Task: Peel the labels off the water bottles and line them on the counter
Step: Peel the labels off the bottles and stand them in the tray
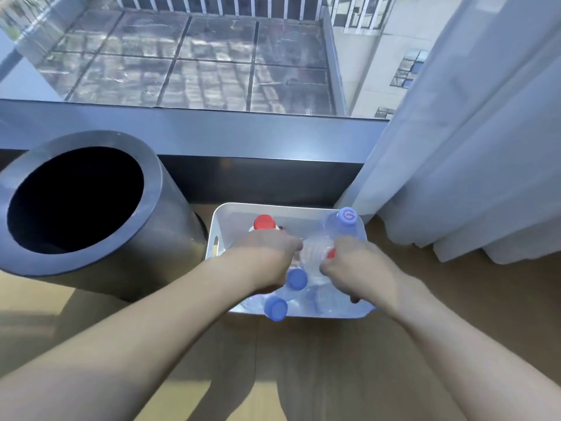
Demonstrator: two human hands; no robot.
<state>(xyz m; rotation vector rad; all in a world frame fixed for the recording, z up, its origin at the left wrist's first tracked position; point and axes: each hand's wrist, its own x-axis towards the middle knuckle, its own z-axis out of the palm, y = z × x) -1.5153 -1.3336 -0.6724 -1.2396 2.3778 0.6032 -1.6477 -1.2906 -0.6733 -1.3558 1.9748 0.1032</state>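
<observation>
Both hands reach into a white plastic basket (226, 214) of bottles: left hand (261, 258) and right hand (353, 264) together grip a clear red-capped water bottle (314, 252) lying between them.

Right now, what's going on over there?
A person is reaching both hands into a white bin of water bottles on the floor. The left hand and right hand are closed on a clear bottle with a red cap. Several blue-capped bottles are in the bin; none stands on the ledge.
</observation>
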